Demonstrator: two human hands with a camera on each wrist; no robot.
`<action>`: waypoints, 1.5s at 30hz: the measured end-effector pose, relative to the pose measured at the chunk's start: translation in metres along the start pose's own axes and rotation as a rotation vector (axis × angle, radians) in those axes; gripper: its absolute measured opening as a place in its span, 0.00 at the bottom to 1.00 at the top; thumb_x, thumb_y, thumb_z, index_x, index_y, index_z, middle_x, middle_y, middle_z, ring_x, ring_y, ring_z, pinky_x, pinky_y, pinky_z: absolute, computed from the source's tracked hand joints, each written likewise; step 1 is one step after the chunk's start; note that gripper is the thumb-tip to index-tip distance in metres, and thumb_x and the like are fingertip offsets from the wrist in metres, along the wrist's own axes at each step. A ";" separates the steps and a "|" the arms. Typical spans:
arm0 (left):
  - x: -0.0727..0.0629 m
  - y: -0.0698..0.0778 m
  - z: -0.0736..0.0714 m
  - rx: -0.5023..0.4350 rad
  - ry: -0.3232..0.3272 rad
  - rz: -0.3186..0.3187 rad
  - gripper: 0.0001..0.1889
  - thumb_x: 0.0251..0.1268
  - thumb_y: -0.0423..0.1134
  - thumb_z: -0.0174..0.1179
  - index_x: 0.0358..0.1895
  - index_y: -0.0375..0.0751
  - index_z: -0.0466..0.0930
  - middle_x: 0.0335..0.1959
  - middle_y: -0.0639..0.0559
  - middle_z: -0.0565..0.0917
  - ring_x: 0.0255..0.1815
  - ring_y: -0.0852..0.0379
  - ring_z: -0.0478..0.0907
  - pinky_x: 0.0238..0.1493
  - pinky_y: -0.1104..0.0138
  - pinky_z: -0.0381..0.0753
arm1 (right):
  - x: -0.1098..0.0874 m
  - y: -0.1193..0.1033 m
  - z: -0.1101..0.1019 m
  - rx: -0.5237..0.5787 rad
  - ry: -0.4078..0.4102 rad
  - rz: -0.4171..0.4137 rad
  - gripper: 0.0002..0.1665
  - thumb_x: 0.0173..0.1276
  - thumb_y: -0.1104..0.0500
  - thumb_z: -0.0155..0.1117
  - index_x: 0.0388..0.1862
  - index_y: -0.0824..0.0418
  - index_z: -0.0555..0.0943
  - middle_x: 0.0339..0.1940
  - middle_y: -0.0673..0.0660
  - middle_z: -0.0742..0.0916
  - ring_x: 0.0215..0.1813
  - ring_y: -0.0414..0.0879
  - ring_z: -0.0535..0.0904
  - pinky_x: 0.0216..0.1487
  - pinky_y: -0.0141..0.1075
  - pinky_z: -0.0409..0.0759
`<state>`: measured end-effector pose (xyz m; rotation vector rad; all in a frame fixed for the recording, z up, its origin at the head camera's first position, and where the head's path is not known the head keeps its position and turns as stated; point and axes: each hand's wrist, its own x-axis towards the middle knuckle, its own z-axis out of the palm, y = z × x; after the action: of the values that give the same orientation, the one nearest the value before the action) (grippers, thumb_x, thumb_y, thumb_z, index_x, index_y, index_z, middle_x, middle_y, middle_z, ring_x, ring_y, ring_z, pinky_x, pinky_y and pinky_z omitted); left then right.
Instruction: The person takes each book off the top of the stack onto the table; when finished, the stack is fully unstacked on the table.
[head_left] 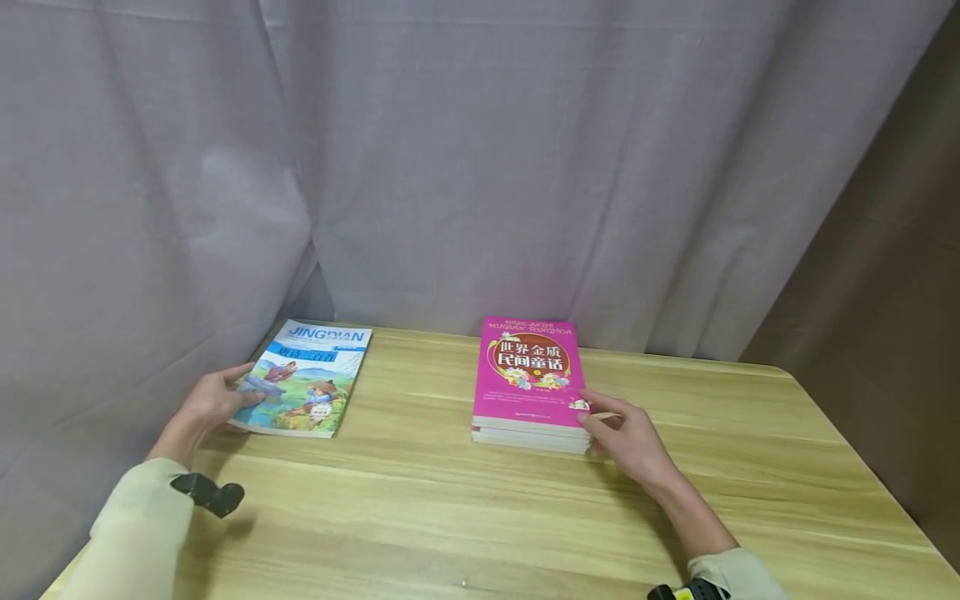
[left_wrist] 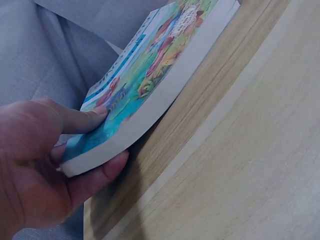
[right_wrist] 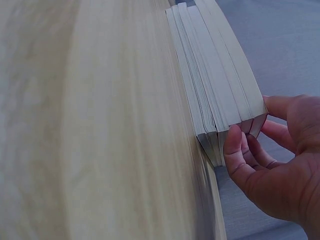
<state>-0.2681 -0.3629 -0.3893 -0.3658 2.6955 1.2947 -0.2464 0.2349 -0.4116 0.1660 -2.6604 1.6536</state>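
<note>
My left hand (head_left: 213,402) grips the left edge of a paperback book (head_left: 311,383) with a blue-green illustrated cover. The left wrist view shows the thumb (left_wrist: 85,120) on the cover and fingers underneath, and the held edge looks raised off the table. A pink-covered book (head_left: 525,375) lies on top of a stack of books (head_left: 525,437). Around the stack's right edge, my right hand (head_left: 633,442) holds the pink book near its front corner. In the right wrist view, curled fingers (right_wrist: 234,145) touch the stack's side; how many books they grasp is unclear.
Both books rest toward the back of a wood-grain table (head_left: 405,517). Grey curtain cloth (head_left: 450,167) hangs directly behind it. The table's right edge slopes away beside a darker cloth (head_left: 870,333). A dark wrist device (head_left: 210,493) is strapped at the left sleeve.
</note>
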 end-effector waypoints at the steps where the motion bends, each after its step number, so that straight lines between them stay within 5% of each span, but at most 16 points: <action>1: 0.000 -0.001 0.000 0.032 0.007 0.006 0.43 0.77 0.37 0.62 0.85 0.35 0.46 0.78 0.12 0.50 0.74 0.20 0.61 0.64 0.41 0.83 | 0.000 0.000 0.001 0.000 -0.001 -0.001 0.32 0.78 0.55 0.67 0.77 0.62 0.74 0.62 0.69 0.81 0.32 0.48 0.84 0.23 0.31 0.76; 6: 0.000 -0.005 0.001 0.182 0.103 0.062 0.39 0.74 0.40 0.64 0.80 0.29 0.57 0.75 0.17 0.62 0.76 0.16 0.56 0.77 0.29 0.57 | 0.002 0.002 0.003 -0.008 0.001 0.000 0.32 0.78 0.55 0.66 0.77 0.62 0.74 0.62 0.69 0.81 0.32 0.48 0.84 0.22 0.31 0.75; 11: 0.001 0.006 0.014 0.266 0.261 0.176 0.32 0.75 0.45 0.63 0.75 0.30 0.70 0.71 0.23 0.72 0.74 0.17 0.60 0.74 0.28 0.61 | 0.003 0.004 0.004 -0.014 0.005 -0.003 0.32 0.78 0.54 0.67 0.78 0.61 0.74 0.62 0.69 0.81 0.32 0.48 0.84 0.21 0.31 0.74; 15: -0.001 0.030 0.033 0.225 0.271 0.284 0.30 0.78 0.48 0.62 0.75 0.34 0.73 0.66 0.26 0.80 0.67 0.24 0.74 0.59 0.38 0.79 | 0.004 0.006 0.004 -0.013 0.010 -0.008 0.32 0.78 0.54 0.67 0.77 0.62 0.74 0.61 0.69 0.81 0.31 0.49 0.84 0.20 0.30 0.72; 19: -0.005 0.060 0.058 0.150 0.185 0.384 0.28 0.80 0.47 0.60 0.77 0.40 0.72 0.64 0.29 0.83 0.58 0.30 0.84 0.38 0.54 0.86 | 0.005 0.007 0.003 -0.011 0.013 -0.006 0.32 0.78 0.55 0.66 0.77 0.62 0.74 0.61 0.69 0.81 0.31 0.48 0.84 0.20 0.30 0.72; 22: -0.006 0.081 0.080 0.084 0.095 0.443 0.28 0.81 0.45 0.59 0.79 0.42 0.70 0.65 0.30 0.83 0.57 0.33 0.86 0.39 0.59 0.89 | 0.005 0.008 0.003 -0.011 0.012 -0.003 0.32 0.78 0.55 0.66 0.77 0.62 0.74 0.62 0.69 0.81 0.32 0.48 0.84 0.21 0.30 0.73; 27: -0.008 0.108 0.119 -0.037 -0.067 0.507 0.29 0.82 0.43 0.59 0.80 0.42 0.68 0.64 0.30 0.84 0.57 0.33 0.86 0.53 0.48 0.91 | 0.005 0.008 0.005 -0.008 0.014 -0.004 0.32 0.78 0.56 0.66 0.77 0.62 0.74 0.61 0.69 0.81 0.32 0.48 0.84 0.22 0.30 0.74; 38: -0.009 0.145 0.195 -0.194 -0.280 0.442 0.32 0.78 0.46 0.62 0.82 0.57 0.65 0.66 0.31 0.80 0.39 0.39 0.85 0.40 0.53 0.92 | 0.005 0.009 0.005 -0.009 0.020 -0.007 0.32 0.78 0.55 0.67 0.77 0.61 0.75 0.61 0.68 0.82 0.32 0.48 0.83 0.22 0.31 0.75; 45: -0.004 0.159 0.221 -0.248 -0.335 0.415 0.35 0.75 0.50 0.65 0.82 0.59 0.66 0.56 0.38 0.84 0.32 0.52 0.80 0.31 0.63 0.86 | 0.005 0.008 0.005 -0.005 0.020 0.001 0.32 0.78 0.55 0.67 0.77 0.61 0.74 0.60 0.68 0.82 0.32 0.48 0.83 0.21 0.30 0.74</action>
<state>-0.3053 -0.0937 -0.4068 0.3823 2.4038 1.6276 -0.2523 0.2337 -0.4210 0.1469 -2.6500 1.6402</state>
